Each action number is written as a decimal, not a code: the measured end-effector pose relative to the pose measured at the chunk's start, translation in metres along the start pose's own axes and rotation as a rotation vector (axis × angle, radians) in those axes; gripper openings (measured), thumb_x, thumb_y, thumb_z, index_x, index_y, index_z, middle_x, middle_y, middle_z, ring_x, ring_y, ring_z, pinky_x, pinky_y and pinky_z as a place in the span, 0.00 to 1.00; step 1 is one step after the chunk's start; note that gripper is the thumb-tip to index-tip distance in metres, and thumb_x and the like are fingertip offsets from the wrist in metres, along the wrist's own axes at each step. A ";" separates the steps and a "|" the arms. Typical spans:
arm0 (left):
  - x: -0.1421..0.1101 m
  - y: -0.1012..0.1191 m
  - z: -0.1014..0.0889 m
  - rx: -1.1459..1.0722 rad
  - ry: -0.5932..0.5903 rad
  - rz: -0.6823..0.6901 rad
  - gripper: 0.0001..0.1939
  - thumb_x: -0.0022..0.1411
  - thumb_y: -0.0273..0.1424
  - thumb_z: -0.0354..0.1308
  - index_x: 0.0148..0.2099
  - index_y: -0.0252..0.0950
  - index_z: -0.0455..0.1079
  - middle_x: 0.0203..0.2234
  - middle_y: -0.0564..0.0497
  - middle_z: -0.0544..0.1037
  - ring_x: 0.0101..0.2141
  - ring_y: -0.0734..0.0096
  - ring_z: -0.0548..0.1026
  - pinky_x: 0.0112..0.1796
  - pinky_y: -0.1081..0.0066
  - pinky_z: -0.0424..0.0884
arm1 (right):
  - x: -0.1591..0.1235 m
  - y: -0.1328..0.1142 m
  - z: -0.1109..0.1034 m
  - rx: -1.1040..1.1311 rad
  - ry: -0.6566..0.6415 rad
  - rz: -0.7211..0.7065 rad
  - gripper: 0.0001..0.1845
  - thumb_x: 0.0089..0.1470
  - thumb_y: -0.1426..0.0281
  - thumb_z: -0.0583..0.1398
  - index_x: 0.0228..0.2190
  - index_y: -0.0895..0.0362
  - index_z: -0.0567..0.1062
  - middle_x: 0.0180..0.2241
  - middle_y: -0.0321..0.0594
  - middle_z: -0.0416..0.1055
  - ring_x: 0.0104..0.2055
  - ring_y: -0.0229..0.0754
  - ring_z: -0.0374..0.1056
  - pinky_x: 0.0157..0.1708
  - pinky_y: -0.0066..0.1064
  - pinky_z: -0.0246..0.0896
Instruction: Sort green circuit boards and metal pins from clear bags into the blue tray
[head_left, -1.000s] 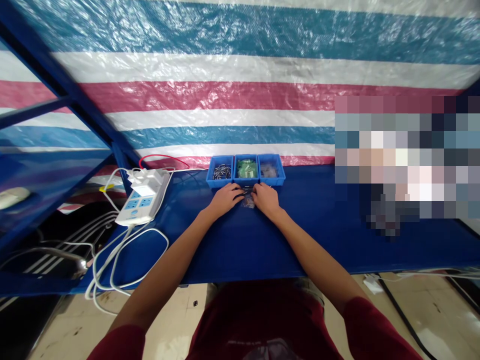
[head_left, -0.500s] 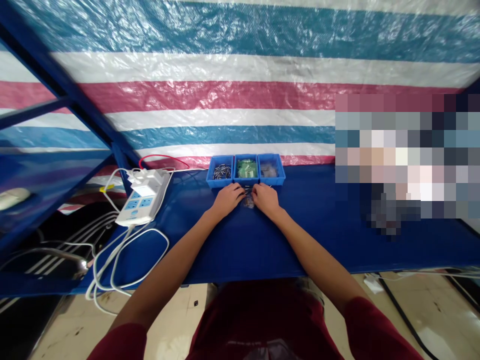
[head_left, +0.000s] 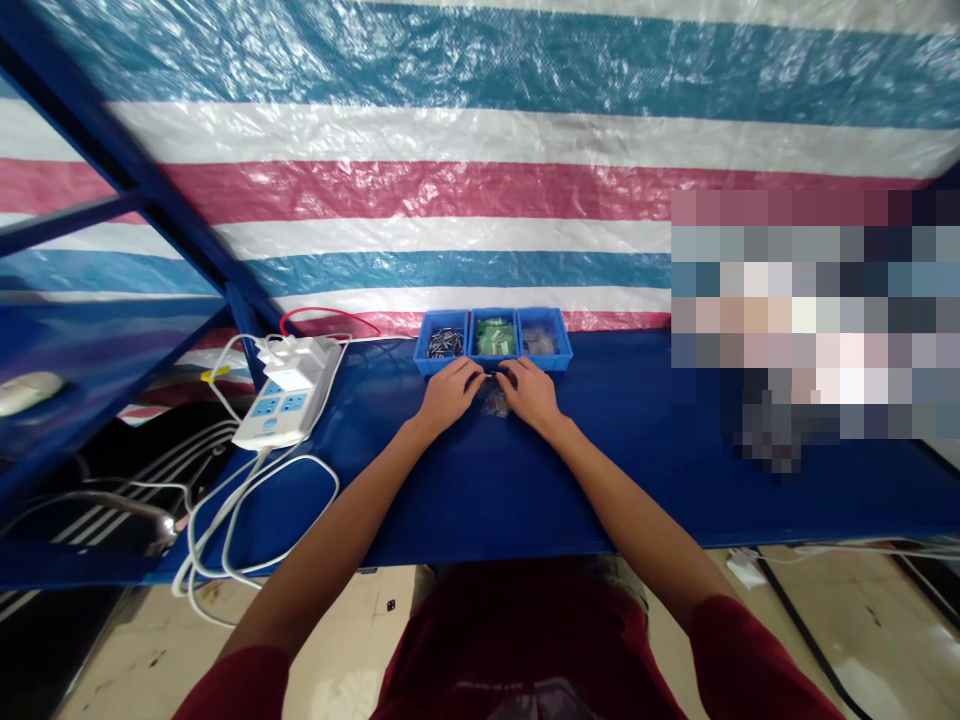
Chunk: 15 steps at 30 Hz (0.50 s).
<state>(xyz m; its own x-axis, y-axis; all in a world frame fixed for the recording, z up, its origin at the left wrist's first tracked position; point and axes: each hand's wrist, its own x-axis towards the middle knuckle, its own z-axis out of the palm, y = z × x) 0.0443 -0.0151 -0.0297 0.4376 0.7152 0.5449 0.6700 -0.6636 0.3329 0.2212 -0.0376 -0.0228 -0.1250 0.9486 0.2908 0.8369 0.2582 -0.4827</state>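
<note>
Left hand (head_left: 451, 392): in front of the left and middle bins, thumb and fingers pinched on one end of a small dark piece (head_left: 491, 374).
Right hand (head_left: 531, 393): facing it before the middle and right bins, fingers curled inward and pinched on the other end.
Small dark piece: between the two sets of fingertips, just in front of the middle bin, toward the far edge of the counter (head_left: 495, 490); too small to make out in detail.
Clear bag (head_left: 496, 404): lying on the counter just below the fingertips, between the hands, its contents unclear.
Left bin (head_left: 430, 366): blue, at the counter's far edge, with dark and silvery slim pieces (head_left: 446, 343) inside.
Middle bin (head_left: 493, 313): blue, beside it, holding green and whitish packets (head_left: 495, 336).
Right bin (head_left: 556, 362): blue, last in the row, with clear, filmy contents (head_left: 538, 342).
Power strip (head_left: 279, 415): white, slanting near the counter's far left corner, with white adapters (head_left: 294, 363) plugged in.
White cable (head_left: 334, 490): looped along the left end, hanging over the near edge.
</note>
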 end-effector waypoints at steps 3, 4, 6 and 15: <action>0.002 0.005 -0.005 -0.117 0.087 -0.042 0.13 0.70 0.36 0.48 0.38 0.36 0.70 0.34 0.48 0.75 0.36 0.68 0.73 0.41 0.70 0.69 | 0.001 0.002 0.002 0.094 0.046 -0.078 0.14 0.65 0.65 0.52 0.43 0.55 0.76 0.43 0.42 0.73 0.43 0.41 0.70 0.42 0.29 0.61; 0.003 0.005 -0.007 -0.153 0.117 -0.053 0.13 0.70 0.37 0.49 0.37 0.36 0.70 0.33 0.49 0.75 0.35 0.69 0.73 0.39 0.70 0.69 | 0.001 0.003 0.003 0.116 0.065 -0.089 0.14 0.65 0.65 0.52 0.42 0.55 0.77 0.41 0.42 0.73 0.42 0.41 0.69 0.41 0.29 0.60; 0.004 0.007 -0.008 -0.213 0.174 -0.076 0.14 0.70 0.38 0.49 0.36 0.36 0.70 0.32 0.49 0.75 0.33 0.70 0.72 0.36 0.71 0.68 | 0.002 0.006 0.004 0.160 0.108 -0.108 0.14 0.65 0.64 0.53 0.39 0.55 0.77 0.38 0.41 0.73 0.39 0.40 0.69 0.39 0.28 0.60; 0.004 0.008 -0.006 -0.303 0.181 -0.081 0.13 0.65 0.40 0.56 0.34 0.36 0.71 0.25 0.53 0.73 0.25 0.73 0.69 0.28 0.73 0.64 | 0.002 0.008 0.006 0.320 0.258 -0.241 0.20 0.66 0.59 0.51 0.32 0.56 0.77 0.30 0.41 0.73 0.32 0.40 0.68 0.34 0.30 0.59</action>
<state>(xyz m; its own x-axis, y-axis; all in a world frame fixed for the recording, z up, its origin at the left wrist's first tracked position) 0.0477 -0.0190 -0.0204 0.2593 0.7354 0.6260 0.4777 -0.6610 0.5787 0.2245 -0.0325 -0.0315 -0.1252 0.7884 0.6023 0.5892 0.5475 -0.5943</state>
